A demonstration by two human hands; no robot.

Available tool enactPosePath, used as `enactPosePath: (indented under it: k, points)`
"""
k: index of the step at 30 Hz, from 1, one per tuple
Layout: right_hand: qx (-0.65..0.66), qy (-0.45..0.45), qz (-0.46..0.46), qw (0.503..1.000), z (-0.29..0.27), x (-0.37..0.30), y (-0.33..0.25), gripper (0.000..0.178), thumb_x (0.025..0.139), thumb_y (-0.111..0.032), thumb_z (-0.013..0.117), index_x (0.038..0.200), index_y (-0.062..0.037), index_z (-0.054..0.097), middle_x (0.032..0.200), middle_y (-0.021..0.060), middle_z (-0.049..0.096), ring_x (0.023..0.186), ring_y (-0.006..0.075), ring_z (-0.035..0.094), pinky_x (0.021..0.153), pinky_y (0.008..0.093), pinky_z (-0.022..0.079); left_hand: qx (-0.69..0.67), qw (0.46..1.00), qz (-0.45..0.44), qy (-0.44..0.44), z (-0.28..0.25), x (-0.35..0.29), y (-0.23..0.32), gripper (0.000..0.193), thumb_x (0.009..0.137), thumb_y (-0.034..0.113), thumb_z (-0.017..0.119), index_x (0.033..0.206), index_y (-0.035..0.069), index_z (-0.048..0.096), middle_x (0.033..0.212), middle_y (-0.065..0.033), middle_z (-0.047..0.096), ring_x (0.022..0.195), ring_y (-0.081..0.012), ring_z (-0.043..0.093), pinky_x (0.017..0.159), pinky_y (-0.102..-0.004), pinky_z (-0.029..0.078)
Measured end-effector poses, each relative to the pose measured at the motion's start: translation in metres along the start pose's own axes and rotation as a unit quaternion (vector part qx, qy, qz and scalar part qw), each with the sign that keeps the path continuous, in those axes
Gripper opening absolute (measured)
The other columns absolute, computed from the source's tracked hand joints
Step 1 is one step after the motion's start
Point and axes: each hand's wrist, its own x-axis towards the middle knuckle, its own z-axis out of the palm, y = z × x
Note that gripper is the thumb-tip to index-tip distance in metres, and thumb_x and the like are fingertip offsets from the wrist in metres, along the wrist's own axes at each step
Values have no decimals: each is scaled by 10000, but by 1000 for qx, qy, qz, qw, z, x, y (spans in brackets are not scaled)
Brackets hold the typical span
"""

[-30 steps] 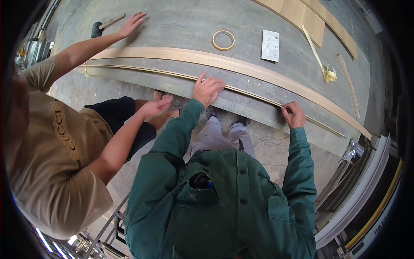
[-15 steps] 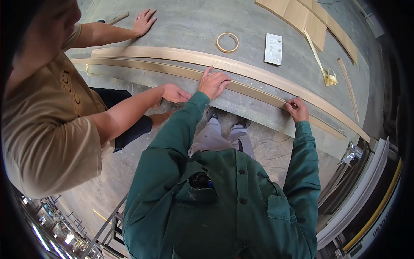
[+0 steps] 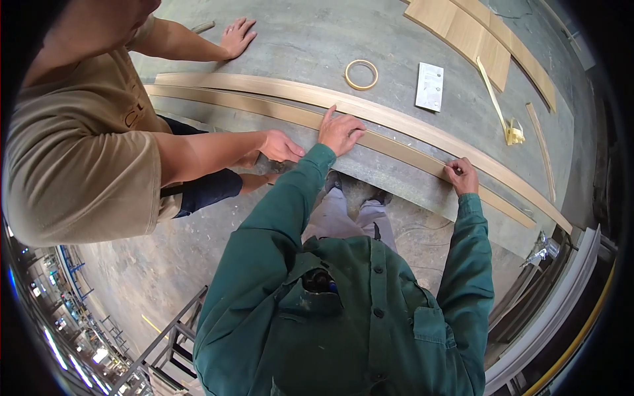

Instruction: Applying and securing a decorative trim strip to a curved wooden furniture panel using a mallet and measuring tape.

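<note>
Two long, thin pale wooden strips lie side by side on a grey work table. My left hand (image 3: 341, 133) is closed over the near strip (image 3: 396, 146) around its middle, index finger stretched toward the far strip (image 3: 409, 123). Farther right, the fingers of my right hand (image 3: 462, 177) are curled in a pinch at the near strip's edge. A co-worker in a tan shirt stands at my left. One of the co-worker's hands (image 3: 282, 145) is by my left cuff; the other hand (image 3: 238, 38) rests flat on the table past the strips.
Beyond the strips lie a tape roll (image 3: 361, 74), a white printed rectangular piece (image 3: 430, 86), crumpled yellowish tape (image 3: 514, 134) and a narrow wood stick (image 3: 541, 150). Wooden panels (image 3: 462, 36) are at the far right. A metal fitting (image 3: 544, 249) sits by the table's right corner.
The whole view has shifted slightly, with table items now farther right. The co-worker's near hand appears more closed beside my left cuff. Both my hands stay at the near strip.
</note>
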Motion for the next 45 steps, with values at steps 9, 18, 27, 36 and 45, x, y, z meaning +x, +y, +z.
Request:
enactPosePath:
  k: [9,18,27,36,45]
  points:
    - [9,-4,1,1000,2,5,0,106,797,-139,732,842,-53,691,842,66,615,771,205,636,724,308,518,-3,999,-26,-21,-3,2,1,107,826,236,702,915,177,688,925,27,684,981,-183,640,1122,-500,250]
    - [7,2,7,1000,0,3,-1,116,800,-151,728,839,-50,686,855,69,621,780,209,642,729,308,519,16,1000,-17,16,2,0,15,118,792,252,726,899,208,704,947,30,666,998,-173,628,1137,-508,214]
    - [23,-1,7,1000,2,3,1,123,803,-170,735,845,-58,704,843,70,621,774,208,645,728,310,525,8,999,-25,28,4,1,13,84,797,255,715,859,198,711,896,20,663,964,-178,631,1123,-501,230]
    - [32,-19,30,999,-28,-2,26,145,785,-173,754,846,-49,713,827,69,621,769,204,619,722,321,503,48,999,4,7,-1,-3,18,209,826,248,692,1028,195,679,979,-16,641,1022,-207,601,1112,-481,242]
    - [44,-44,-3,998,-67,-13,52,155,774,-185,760,852,-58,719,845,81,648,786,223,625,735,334,498,46,996,43,-67,67,12,100,247,806,254,709,1046,198,682,1008,-13,649,1006,-233,595,914,-408,379]
